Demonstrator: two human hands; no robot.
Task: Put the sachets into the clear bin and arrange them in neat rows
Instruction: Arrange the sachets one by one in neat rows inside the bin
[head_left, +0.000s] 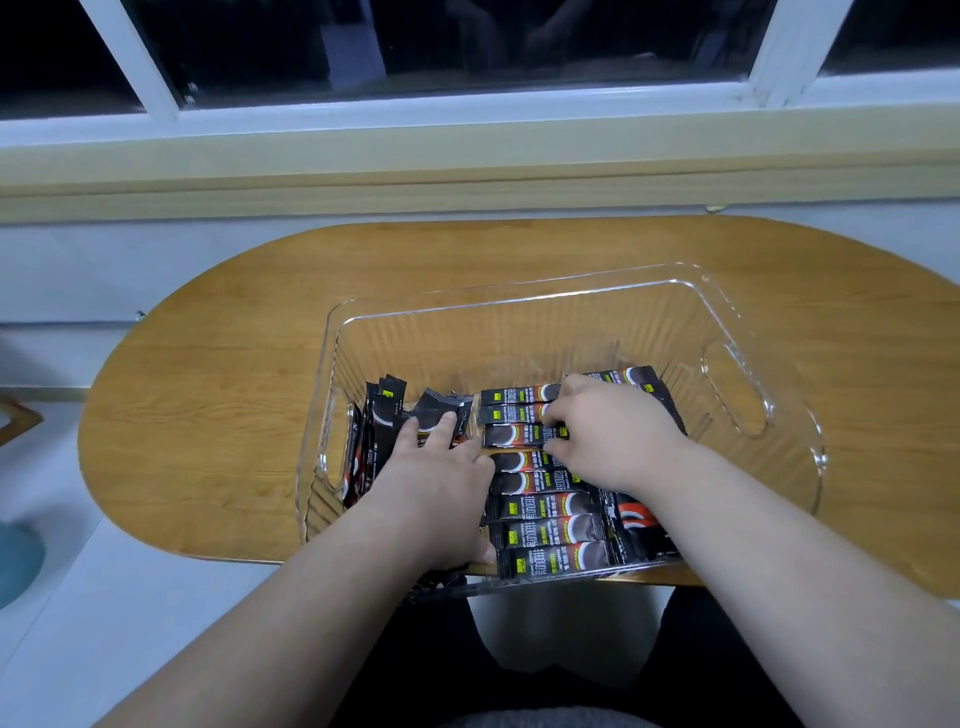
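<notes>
- Where the wooden table (208, 374) curves round at its left end, a teal object (15, 561) shows blurred at the edge of view, well apart from the work.
- On the near half of the table stands the clear bin (519, 291), its long side across the view and an oval handle cut-out (337, 441) in its left wall.
- Just inside that wall a bunch of black sachets (382, 415) stands on end and leans, some tops sticking up unevenly.
- The left hand (436, 467) reaches into the bin with its fingers (415, 431) stretched out nearly straight and laid flat on the leaning bunch, pressing it towards the left wall; it grips nothing.
- Beside it, down the middle of the bin floor, a row of sachets (545, 530) lies flat, each one crosswise and stacked edge to edge from the near wall towards the far one.
- The right hand (618, 431) is also inside the bin, fingers curled, and pinches the right end of one sachet (514, 435) in the far part of that row.
- Under and to the right of this wrist lie more sachets (639, 519), partly hidden.
- The bin's right wall has a second handle cut-out (737, 389).
- Behind the table runs a dark window (441, 52) with white frames.
</notes>
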